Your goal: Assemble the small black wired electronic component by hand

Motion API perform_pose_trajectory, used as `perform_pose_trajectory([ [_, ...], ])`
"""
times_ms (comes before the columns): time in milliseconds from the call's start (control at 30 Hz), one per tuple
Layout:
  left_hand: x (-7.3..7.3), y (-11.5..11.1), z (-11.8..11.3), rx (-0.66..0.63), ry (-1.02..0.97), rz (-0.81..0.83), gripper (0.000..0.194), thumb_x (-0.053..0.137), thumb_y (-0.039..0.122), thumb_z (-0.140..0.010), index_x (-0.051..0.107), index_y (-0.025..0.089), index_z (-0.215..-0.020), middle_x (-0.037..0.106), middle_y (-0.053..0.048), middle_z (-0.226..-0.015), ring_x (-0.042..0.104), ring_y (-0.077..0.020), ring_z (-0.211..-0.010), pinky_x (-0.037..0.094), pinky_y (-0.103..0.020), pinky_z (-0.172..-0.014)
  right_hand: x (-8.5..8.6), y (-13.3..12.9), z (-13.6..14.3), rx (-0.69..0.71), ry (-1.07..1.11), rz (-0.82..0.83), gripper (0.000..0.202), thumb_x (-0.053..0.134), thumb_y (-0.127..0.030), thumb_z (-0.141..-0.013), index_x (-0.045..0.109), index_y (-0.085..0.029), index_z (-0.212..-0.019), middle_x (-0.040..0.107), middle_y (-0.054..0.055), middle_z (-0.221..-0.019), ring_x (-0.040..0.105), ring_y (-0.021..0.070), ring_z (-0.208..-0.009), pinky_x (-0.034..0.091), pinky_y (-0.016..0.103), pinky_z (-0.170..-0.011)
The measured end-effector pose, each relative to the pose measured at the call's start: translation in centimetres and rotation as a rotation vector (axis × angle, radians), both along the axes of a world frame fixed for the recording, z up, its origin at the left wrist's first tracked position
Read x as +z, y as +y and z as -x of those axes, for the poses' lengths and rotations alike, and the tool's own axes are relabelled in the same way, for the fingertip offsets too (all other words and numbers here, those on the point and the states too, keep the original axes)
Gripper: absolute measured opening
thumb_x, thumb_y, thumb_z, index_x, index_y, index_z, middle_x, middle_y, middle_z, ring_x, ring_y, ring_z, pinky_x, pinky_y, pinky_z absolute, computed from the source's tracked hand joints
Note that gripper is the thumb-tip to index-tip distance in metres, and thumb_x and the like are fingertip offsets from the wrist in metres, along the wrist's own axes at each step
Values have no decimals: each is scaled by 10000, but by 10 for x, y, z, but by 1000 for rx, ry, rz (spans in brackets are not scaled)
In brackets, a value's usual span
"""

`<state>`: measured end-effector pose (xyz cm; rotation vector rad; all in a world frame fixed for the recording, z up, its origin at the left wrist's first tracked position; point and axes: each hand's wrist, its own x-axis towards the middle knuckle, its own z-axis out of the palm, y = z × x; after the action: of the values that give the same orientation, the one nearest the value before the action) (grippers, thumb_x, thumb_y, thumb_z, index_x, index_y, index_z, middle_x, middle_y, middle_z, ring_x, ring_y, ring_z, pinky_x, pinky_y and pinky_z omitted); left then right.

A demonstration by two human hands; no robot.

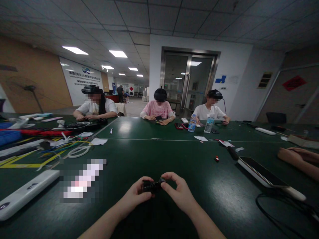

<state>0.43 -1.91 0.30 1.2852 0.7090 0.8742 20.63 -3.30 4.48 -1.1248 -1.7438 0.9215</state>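
Note:
Low in the middle of the head view, a small black object (149,186) is held just over the green table (119,212). It looks roughly cylindrical, but its kind is too dark and small to tell. My left hand (136,194) wraps its fingers and thumb around the left part. With thumb and index finger, my right hand (178,191) pinches a thin dark piece at the right end; whether that piece is joined to the rest I cannot tell.
On the left lie a long white device (27,191), a blurred-out phone-like item and a coiled white cable (78,152). A phone on a white device (264,172) and a black cable (259,205) lie right. Water bottles (191,124) stand farther back. Several people sit around the table.

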Motion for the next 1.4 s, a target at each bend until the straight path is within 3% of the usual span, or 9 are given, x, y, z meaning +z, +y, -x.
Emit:
perform_pose_trajectory([
  [333,-5,3,4,-25,-14,-22,398,687,284,-721,489,231,-1063,611,-27,-976,596,-182,-841,428,-310,-745,0,6,-10,-40,33,-46,171,582,-283,-761,594,-201,-911,620,30,-912,567,189,-918,433,363,-863],
  [667,5,-1,6,-32,37,38,413,690,307,-718,497,237,-1076,588,-44,-1041,590,-208,-898,420,-350,-798,1,11,-23,-76,45,-56,210,587,-327,-766,592,-207,-938,616,41,-931,564,201,-936,435,387,-871],
  [867,4,0,7,-29,23,35,415,691,302,-717,493,231,-1074,597,-43,-1021,589,-209,-898,421,-345,-795,3,13,-28,-88,59,-39,222,575,-357,-766,582,-207,-929,602,40,-925,559,200,-933,423,386,-883],
  [1167,4,-2,3,17,21,28,433,708,323,-685,499,235,-1054,595,-44,-1013,598,-203,-859,419,-341,-779,3,15,-37,-111,143,-73,213,562,-377,-762,562,-198,-876,572,28,-840,550,180,-810,452,324,-753],
  [1400,8,-2,8,-53,28,33,388,669,268,-740,490,238,-1083,580,-49,-1065,592,-214,-925,420,-368,-829,5,14,-40,-142,163,-69,206,541,-365,-765,554,-203,-890,563,29,-848,539,183,-808,446,312,-730],
])
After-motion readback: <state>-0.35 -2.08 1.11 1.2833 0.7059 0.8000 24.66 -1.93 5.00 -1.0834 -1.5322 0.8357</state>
